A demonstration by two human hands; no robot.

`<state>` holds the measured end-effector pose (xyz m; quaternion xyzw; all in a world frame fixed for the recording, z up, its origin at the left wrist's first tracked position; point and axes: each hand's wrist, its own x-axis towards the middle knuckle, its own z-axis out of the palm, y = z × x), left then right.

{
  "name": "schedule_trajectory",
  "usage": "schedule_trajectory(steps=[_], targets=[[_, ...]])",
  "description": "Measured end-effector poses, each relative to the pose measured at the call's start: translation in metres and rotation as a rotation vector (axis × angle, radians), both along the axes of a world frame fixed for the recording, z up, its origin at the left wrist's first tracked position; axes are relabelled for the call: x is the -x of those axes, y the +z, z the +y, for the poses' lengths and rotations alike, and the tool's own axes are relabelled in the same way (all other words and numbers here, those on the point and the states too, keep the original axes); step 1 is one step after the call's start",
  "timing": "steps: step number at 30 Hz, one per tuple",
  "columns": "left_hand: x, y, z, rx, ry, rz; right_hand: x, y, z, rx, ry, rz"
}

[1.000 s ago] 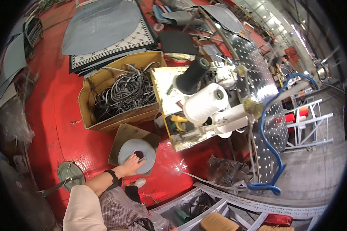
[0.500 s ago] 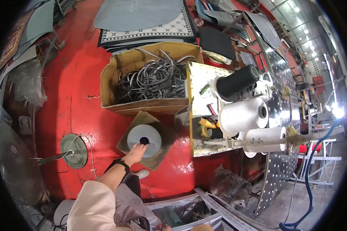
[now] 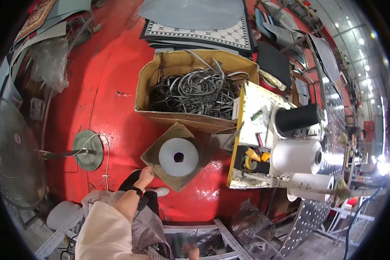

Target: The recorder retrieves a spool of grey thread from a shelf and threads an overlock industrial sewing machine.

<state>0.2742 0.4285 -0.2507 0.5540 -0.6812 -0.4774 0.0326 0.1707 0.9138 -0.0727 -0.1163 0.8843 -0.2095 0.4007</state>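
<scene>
My left hand (image 3: 145, 176), a dark band on its wrist, is at the left corner of a worn brown square board (image 3: 176, 182) on the floor. Its fingers are curled closed at the board's edge. A pale grey-blue cone of yarn (image 3: 167, 154) with a dark hole in its middle stands on the board, apart from the hand. Only part of my right hand (image 3: 192, 251) shows at the lower edge, over a metal frame (image 3: 226, 236); its fingers are too cut off and blurred to read.
Beyond the board is a cardboard box (image 3: 177, 117) full of tangled grey and black strips. On the right, a yellow-edged tray (image 3: 252, 130) holds tape and tools, beside a black thread cone (image 3: 297, 120) and a white one (image 3: 290, 157). A standing fan (image 3: 17, 164) is at left.
My left hand has left the yarn cone's top and moved down and left to the board's corner. The view has shifted and turned a little. My right hand shows slightly more.
</scene>
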Motion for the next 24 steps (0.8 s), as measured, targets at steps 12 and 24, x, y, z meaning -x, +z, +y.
schedule_trajectory(steps=[12, 24], targets=[[0.048, -0.094, 0.019, -0.268, 0.374, -0.118, 0.018, -0.007, -0.020, -0.152, 0.222, -0.215], [0.046, -0.125, 0.014, -0.380, 0.328, -0.086, 0.025, -0.026, -0.058, -0.103, 0.260, -0.232]])
